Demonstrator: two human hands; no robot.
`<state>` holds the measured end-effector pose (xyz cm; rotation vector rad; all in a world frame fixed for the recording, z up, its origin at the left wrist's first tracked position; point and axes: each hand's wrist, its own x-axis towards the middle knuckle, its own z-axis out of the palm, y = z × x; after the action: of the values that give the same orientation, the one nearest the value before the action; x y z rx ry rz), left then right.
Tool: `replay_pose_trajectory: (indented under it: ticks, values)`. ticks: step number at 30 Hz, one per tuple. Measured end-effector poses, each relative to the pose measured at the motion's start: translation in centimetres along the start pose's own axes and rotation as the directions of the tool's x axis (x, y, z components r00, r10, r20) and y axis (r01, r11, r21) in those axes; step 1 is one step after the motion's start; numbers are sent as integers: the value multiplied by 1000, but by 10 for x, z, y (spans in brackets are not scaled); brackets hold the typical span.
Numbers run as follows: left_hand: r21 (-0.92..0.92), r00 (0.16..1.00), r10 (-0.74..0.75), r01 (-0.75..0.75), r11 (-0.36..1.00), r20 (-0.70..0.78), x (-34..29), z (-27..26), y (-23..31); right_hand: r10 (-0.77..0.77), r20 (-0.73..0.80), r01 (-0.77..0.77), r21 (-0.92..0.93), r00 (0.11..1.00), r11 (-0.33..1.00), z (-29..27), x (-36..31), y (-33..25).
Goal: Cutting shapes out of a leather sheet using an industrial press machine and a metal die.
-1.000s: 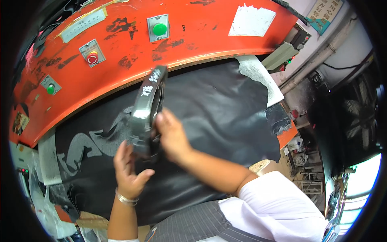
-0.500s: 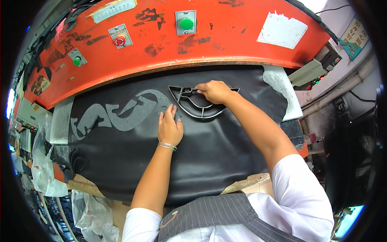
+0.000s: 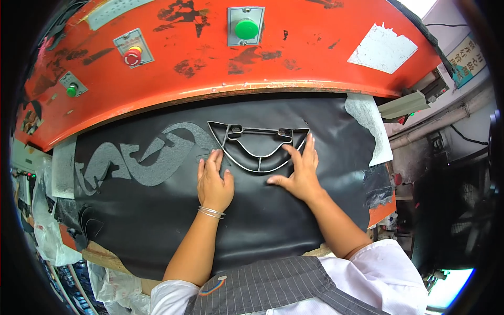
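Note:
A metal cutting die (image 3: 260,157), a crescent-shaped frame with a thin upright rim, lies on a black leather-like sheet (image 3: 252,210). My left hand (image 3: 215,181) rests on the sheet by the die's left curve, fingers extended and fingertips at its edge. At the right curve, my right hand (image 3: 302,176) has its thumb and fingers spread, with the fingers against or very close to the rim; exact contact is unclear. Neither hand grips anything. Left of the die, grey curved shapes (image 3: 163,163) show in the black sheet, some partly near my left fingertips.
Beyond the sheet spans a red machine beam (image 3: 304,63) with a large green button (image 3: 246,29) and a red stop button (image 3: 133,56). White backing (image 3: 383,147) shows at the right edge. Clear plastic bags (image 3: 50,231) hang at the left.
My right hand has let go of the die's top bar and moved down to its right side. The die has turned to lie more level. My left hand stays near its left edge.

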<state>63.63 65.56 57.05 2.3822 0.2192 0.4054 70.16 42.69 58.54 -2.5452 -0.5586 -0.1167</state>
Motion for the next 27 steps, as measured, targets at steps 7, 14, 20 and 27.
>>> replay_pose_trajectory:
  ticks: [7, 14, 20, 27]
  values:
    - [-12, 999, 23, -22, 1000, 24, 3, 4, -7, 79, 13, -79, 17, 997, 997, 11, 6, -13]
    - [4, 995, 56, -56, 998, 79, -2, 1, -10, 12, -18, -11, 77, 1000, 997, 11, 11, -2]
    - [-28, 994, 105, -104, 994, 22, -5, -29, -28, 105, 68, -96, -125, 992, 987, -10, 7, -40]
    - [-429, 668, -211, -179, 885, -714, 54, -219, -105, -150, -313, 226, 223, 938, 948, -80, 44, -120]
